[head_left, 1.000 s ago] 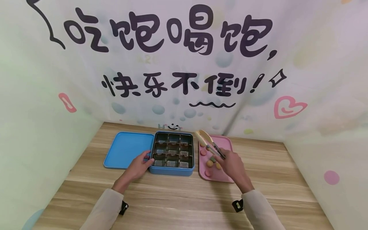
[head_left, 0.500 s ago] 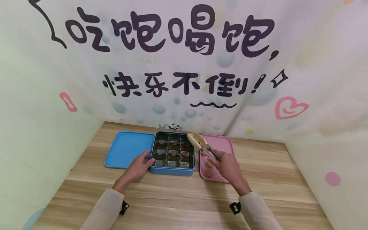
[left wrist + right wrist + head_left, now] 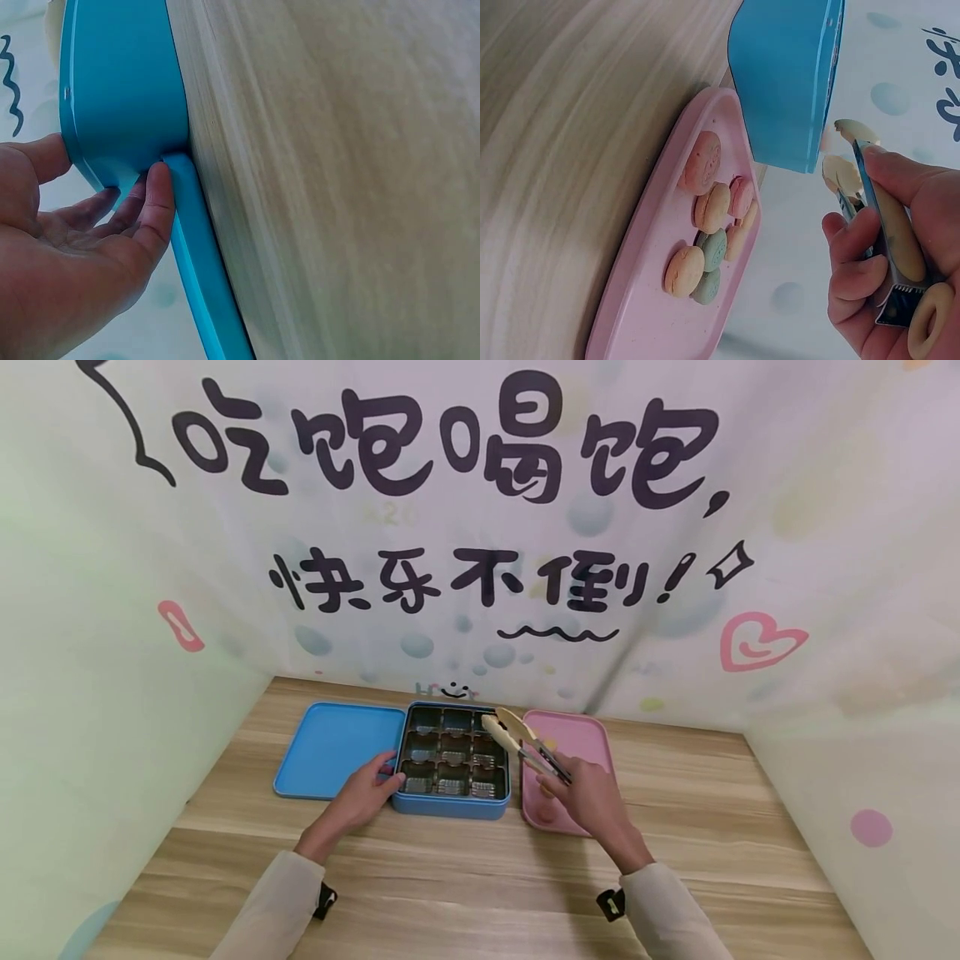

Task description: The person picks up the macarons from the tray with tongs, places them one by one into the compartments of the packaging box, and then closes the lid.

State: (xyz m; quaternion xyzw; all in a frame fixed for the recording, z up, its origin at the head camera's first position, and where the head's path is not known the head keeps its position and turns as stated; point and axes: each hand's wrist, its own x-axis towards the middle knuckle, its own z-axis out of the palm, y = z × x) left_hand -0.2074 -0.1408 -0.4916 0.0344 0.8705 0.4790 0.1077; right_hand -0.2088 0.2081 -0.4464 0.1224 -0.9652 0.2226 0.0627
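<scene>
Facing wall lettering "快乐不倒!", right fingers grip tongs, left fingers hold a blue box.

Soft, diffuse light casts a faint shadow on the table.

Head view: high, near side, facing far wall and down on table. Wrist views: close, turned sideways; left toward near left corner of blue box, right toward pink tray; both share blue box.
</scene>
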